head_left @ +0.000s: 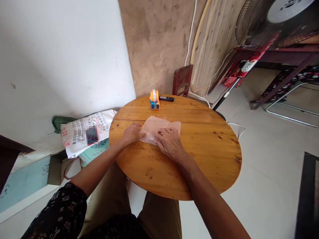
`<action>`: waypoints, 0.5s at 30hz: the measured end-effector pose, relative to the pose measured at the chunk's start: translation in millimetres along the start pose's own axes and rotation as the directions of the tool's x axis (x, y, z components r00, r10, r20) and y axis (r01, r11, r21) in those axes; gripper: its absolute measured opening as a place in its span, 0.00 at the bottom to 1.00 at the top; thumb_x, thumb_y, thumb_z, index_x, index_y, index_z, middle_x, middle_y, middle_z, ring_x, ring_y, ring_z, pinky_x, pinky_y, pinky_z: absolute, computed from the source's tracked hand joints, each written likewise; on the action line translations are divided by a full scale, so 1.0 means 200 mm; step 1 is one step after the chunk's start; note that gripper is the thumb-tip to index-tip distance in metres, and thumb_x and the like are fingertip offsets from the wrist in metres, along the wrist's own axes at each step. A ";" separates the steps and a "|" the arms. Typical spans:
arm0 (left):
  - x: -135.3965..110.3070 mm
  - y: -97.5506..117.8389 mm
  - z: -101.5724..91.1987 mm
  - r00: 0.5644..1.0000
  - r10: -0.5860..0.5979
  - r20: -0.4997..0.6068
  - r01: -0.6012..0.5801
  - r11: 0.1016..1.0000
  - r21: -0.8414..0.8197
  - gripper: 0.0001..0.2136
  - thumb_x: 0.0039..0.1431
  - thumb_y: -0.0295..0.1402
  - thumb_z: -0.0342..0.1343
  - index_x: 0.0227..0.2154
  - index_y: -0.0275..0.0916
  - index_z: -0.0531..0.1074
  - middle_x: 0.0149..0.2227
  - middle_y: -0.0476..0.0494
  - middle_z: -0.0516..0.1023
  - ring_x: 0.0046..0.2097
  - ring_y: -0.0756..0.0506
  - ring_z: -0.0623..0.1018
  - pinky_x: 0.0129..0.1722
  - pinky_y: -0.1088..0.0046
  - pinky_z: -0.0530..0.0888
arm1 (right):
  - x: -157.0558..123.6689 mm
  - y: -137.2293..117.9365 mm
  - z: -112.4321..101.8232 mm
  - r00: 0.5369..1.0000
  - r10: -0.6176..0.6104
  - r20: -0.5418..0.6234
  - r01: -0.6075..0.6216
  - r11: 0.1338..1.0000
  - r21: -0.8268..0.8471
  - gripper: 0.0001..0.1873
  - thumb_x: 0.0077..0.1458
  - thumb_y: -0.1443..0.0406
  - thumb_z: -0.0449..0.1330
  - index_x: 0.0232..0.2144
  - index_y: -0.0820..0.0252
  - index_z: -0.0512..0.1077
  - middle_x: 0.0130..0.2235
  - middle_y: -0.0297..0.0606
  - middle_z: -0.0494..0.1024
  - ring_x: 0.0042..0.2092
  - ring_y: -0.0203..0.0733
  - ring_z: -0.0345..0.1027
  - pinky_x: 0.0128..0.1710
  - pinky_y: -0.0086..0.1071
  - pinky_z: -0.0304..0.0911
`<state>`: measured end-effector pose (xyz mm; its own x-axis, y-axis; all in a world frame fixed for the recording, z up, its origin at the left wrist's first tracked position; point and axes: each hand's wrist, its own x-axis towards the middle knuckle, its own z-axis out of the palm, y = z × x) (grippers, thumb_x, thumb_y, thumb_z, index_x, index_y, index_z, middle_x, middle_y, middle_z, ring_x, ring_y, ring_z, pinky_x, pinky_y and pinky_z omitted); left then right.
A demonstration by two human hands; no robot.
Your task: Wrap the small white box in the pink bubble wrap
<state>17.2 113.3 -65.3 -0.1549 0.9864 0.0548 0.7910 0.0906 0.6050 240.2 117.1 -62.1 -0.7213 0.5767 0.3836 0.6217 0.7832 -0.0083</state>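
Note:
A crumpled, translucent pinkish-white sheet (163,123), which looks like bubble wrap, lies on the round wooden table (199,156). My left hand (133,133) rests at its left edge, the thumb reaching onto the sheet and apart from the fingers. On the front right part of the sheet lies my right hand (169,143), palm down, fingers loosely bent and the thumb spread. It covers part of the sheet, so whatever is under the palm is hidden. Farther back stands an orange and blue tape dispenser (154,99) with a roll of clear tape, beyond both hands.
Beside the dispenser lies a black remote control (166,98). A dark red chair (182,80) stands behind the table. White printed sacks (84,132) lean at the left wall. A standing fan (249,66) and a dark desk (274,54) are at right.

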 end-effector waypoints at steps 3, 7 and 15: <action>0.02 -0.02 -0.02 0.993 -0.101 0.057 0.107 0.989 -0.100 0.17 0.41 0.35 0.68 0.35 0.38 0.71 0.27 0.48 0.73 0.33 0.44 0.75 0.30 0.75 0.66 | 0.00 -0.02 0.00 1.000 -0.019 -0.001 0.019 0.998 -0.057 0.15 0.65 0.64 0.54 0.51 0.52 0.74 0.44 0.43 0.76 0.45 0.50 0.64 0.53 0.46 0.47; 0.03 -0.01 -0.02 0.969 -0.158 0.189 0.205 0.942 -0.266 0.14 0.41 0.34 0.68 0.28 0.38 0.69 0.19 0.55 0.68 0.21 0.51 0.66 0.20 0.77 0.59 | 0.01 -0.03 0.00 1.000 -0.010 0.015 0.011 0.996 -0.092 0.12 0.64 0.64 0.54 0.46 0.53 0.76 0.44 0.44 0.75 0.45 0.50 0.64 0.54 0.48 0.46; -0.03 0.12 0.00 0.948 -0.124 0.294 0.274 0.786 -0.554 0.14 0.45 0.38 0.65 0.24 0.37 0.66 0.21 0.51 0.70 0.21 0.53 0.70 0.19 0.79 0.65 | 0.01 -0.02 0.00 1.000 0.004 0.019 -0.003 0.999 -0.034 0.12 0.62 0.64 0.56 0.47 0.54 0.75 0.45 0.45 0.76 0.46 0.52 0.65 0.55 0.48 0.46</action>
<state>38.0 109.6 -50.7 -0.0710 0.9640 -0.2562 0.2514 0.2658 0.9306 236.0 114.1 -62.3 -0.7248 0.5838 0.3658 0.6339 0.7731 0.0224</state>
